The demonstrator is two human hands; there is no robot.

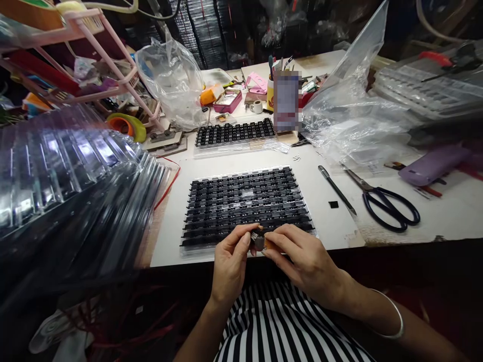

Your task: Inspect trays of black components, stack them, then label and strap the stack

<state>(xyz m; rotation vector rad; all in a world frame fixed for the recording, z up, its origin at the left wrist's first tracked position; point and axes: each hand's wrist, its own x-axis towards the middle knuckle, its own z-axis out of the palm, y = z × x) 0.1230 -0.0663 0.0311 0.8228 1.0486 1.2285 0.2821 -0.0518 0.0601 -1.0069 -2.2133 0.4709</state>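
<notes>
Between my two hands, just over the table's front edge, is a small black part with metal pins (256, 236). My left hand (233, 255) pinches it between thumb and fingertips. From the other side, my right hand (302, 254) is closed on a small orange-brown piece (270, 245) that meets the black part; its kind is partly hidden by my fingers. Directly beyond my hands lies a clear tray (314, 227) filled with rows of black pinned parts (245, 198). Farther back sits a second set of black parts (234, 132) in a similar clear tray.
Scissors (390, 203), a pen (335, 188) and a small black square (333, 204) lie on the right. Stacked clear plastic trays (75, 166) crowd the left, under a pink rack (124, 75). A phone-like upright object (287, 100) stands behind, beside plastic bags (350, 125).
</notes>
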